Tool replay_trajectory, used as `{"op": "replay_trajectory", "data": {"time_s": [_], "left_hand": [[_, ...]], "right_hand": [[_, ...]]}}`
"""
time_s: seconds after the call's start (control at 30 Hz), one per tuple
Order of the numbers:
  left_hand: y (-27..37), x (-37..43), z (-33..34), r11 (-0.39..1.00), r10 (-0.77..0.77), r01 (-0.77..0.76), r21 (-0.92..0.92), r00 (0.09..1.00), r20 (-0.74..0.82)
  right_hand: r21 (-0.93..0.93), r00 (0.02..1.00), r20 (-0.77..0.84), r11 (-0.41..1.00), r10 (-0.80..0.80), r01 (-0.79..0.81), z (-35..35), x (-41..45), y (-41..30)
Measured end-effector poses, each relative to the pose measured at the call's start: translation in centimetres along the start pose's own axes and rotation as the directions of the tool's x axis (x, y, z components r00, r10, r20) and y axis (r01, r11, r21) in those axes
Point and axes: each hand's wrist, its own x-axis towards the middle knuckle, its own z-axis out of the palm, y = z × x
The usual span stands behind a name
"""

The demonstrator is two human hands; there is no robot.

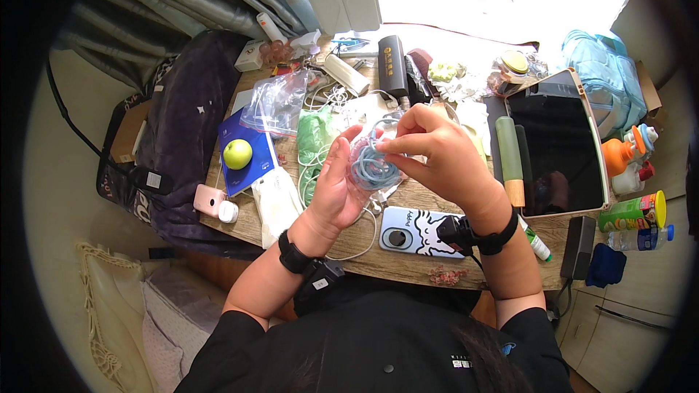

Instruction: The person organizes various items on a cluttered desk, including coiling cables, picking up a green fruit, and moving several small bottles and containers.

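Cupped in my left hand [339, 185] is a coiled light-blue cable [374, 170], with clear, shiny plastic around it; whether that is a case or a bag I cannot tell. My right hand [431, 153] pinches the upper part of the coil between thumb and fingers. Both hands are held above the desk's middle. Below them lies a phone [423, 232] in a pale blue case with a cartoon drawing. A white cable [367, 240] loops over the wood near my left wrist. Left of the hands is a crumpled green plastic bag [314, 134].
On the left, a green apple [238, 154] rests on a blue notebook [256, 174]. A pink device [209, 200] and white tissue pack [276, 204] sit nearby. A tablet [557, 147] and green bottle [509, 153] occupy the right. Behind stands a black box [392, 65].
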Motion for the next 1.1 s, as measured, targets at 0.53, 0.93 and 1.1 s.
{"op": "replay_trajectory", "data": {"time_s": [0.53,0.93,1.1], "left_hand": [[0.1,0.2,-0.4,1.0,-0.02,0.02,0.005,0.999,-0.044],[0.3,-0.5,-0.5,0.99,-0.027,0.012,0.143,0.995,0.099],[-0.1,-0.6,-0.4,0.973,0.23,-0.231,-0.005,0.969,0.091]], "right_hand": [[0.243,0.949,0.173,0.945,-0.263,0.218,0.5,0.2,1.4],[0.212,0.998,0.06,0.976,0.035,-0.047,0.1,0.5,0.0],[0.256,0.966,0.001,0.934,0.259,-0.25,0.9,-0.1,-0.6]]}}
